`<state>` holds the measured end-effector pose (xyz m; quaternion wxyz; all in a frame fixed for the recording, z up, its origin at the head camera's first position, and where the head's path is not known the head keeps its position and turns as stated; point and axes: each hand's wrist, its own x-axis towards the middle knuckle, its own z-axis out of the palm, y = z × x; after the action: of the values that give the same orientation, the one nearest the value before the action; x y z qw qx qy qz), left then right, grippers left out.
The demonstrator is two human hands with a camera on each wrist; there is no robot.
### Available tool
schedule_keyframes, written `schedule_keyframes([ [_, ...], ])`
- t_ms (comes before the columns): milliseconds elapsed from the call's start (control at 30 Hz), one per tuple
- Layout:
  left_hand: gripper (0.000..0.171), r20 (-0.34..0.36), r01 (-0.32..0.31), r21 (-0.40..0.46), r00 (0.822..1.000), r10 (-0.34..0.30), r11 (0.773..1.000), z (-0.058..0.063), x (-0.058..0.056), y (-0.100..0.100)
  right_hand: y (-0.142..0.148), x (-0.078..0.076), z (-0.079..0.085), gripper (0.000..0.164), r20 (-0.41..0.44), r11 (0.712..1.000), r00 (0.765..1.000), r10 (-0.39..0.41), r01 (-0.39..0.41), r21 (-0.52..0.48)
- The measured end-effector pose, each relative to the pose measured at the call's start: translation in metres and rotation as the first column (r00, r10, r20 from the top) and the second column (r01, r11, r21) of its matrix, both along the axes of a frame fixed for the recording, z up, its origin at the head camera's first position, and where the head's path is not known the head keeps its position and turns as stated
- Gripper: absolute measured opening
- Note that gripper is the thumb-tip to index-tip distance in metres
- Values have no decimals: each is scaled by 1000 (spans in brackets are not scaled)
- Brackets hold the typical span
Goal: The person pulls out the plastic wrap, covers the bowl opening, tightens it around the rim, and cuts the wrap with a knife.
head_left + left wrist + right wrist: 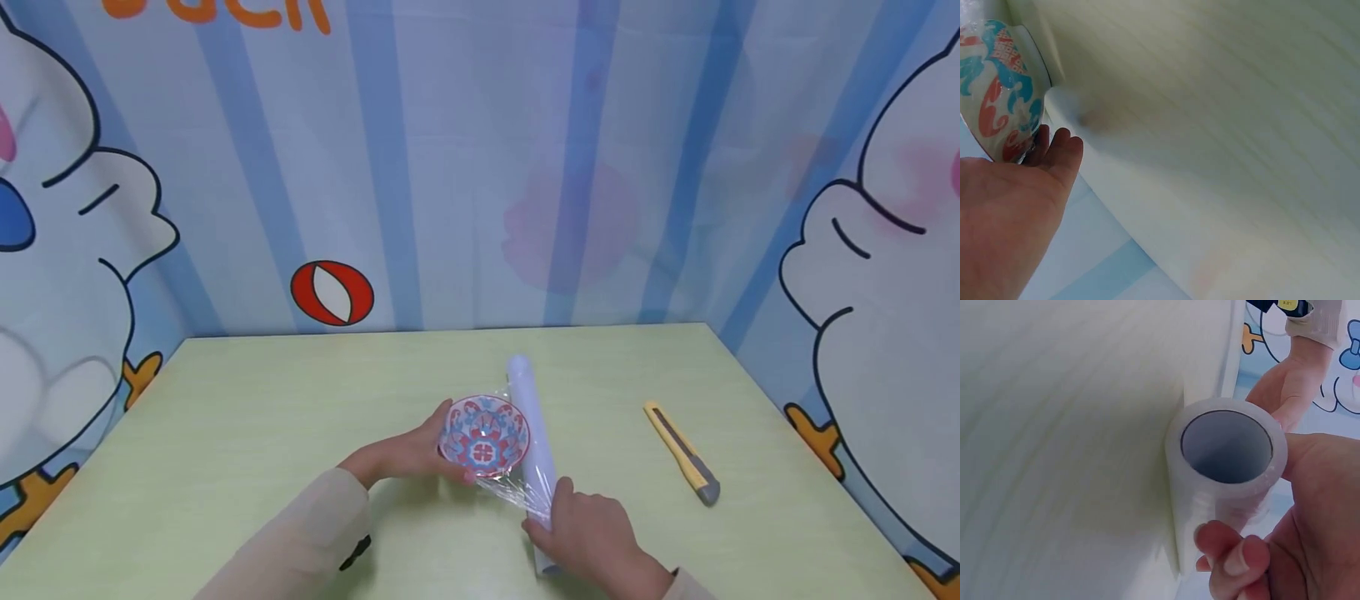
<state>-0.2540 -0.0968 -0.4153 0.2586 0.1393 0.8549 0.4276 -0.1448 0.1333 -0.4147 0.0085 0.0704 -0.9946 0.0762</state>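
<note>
Grips floral-patterned bowl (483, 435) with left hand (422, 450), clasps plastic-wrap roll (534, 417) with right hand (588, 529) (left of a yellow utility knife (681, 454)).

Top-cropped orange letters (255, 20) on the backdrop (472, 167) apparently read "DUCK".

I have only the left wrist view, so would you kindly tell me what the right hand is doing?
Observer: The right hand grips the near end of a roll of clear film.
Operator: Thank you; is the bowl linked to that roll at all?
Observer: Yes, a loose stretch of film runs between them.
Operator: Is any cutting tool about?
Observer: A yellow cutter lies to the right of the roll.
</note>
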Motion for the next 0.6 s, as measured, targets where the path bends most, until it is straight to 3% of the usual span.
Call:
schedule_keyframes([
  [200,120,7,-26,-16,1000,26,1000,-1,1,0,6,-4,2,55,87,1000,996,14,-13,-14],
  [367,123,-3,-63,-16,998,63,998,-2,5,2,23,-19,9,47,235,984,970,55,-12,-180],
  [467,122,-8,-68,7,998,69,998,-2,7,2,32,-35,11,37,272,940,956,108,-10,-341],
  [600,121,-14,-65,22,998,65,998,-3,9,2,37,-59,2,30,305,825,933,191,16,-565],
])
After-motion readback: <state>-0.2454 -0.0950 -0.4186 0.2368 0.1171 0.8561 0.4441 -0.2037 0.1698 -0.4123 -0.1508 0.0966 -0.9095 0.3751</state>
